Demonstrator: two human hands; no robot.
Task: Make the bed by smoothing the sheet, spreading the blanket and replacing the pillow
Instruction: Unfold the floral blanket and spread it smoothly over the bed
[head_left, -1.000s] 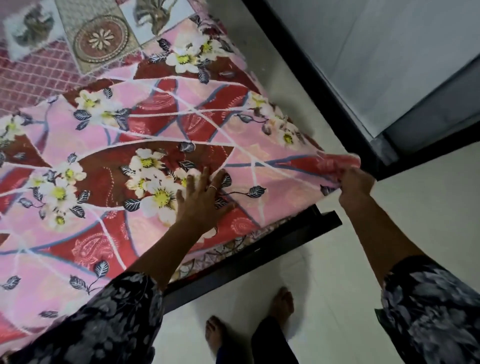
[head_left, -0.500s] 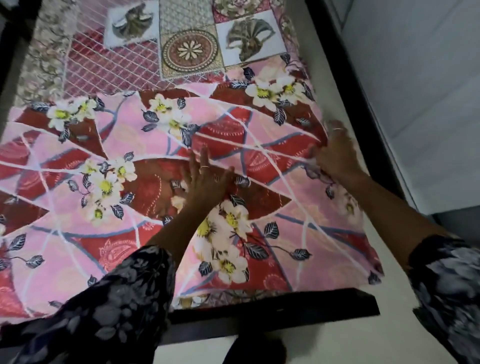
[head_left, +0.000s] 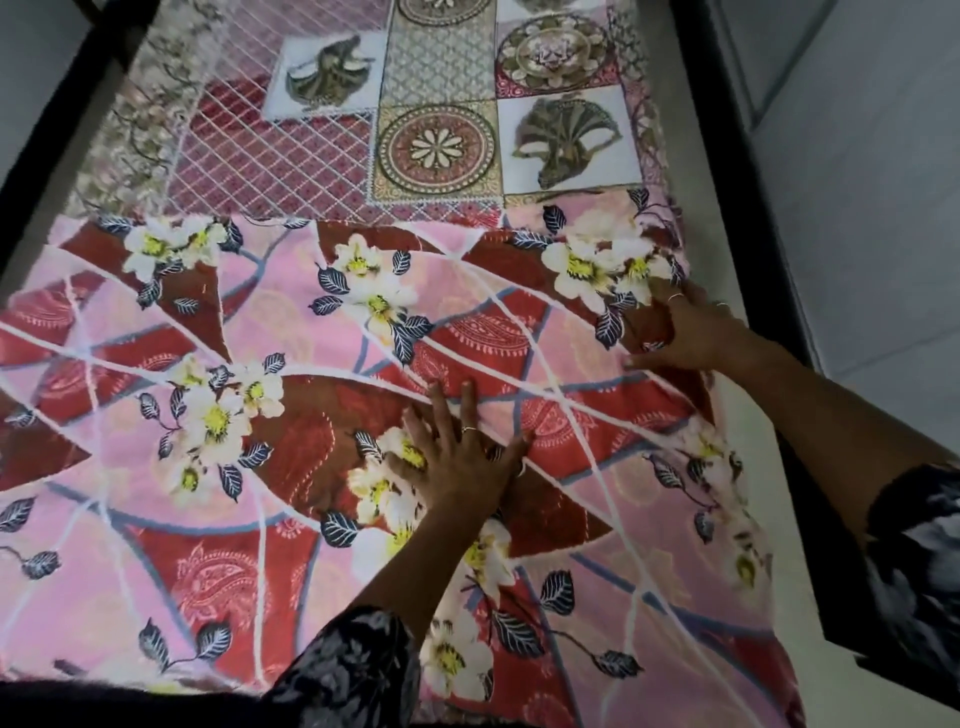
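L hand (head_left: 457, 457) pressing flat, fingers spread, mid-blanket (head_left: 260, 519) | R hand (head_left: 685, 332) flattening blanket's right edge, fingers splayed | soft, light cloth: probably best gripped at edges/corners.

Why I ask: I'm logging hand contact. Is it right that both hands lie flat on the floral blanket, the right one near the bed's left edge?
Not quite. The head view shows the right hand near the bed's right edge; the left hand lies flat mid-blanket.
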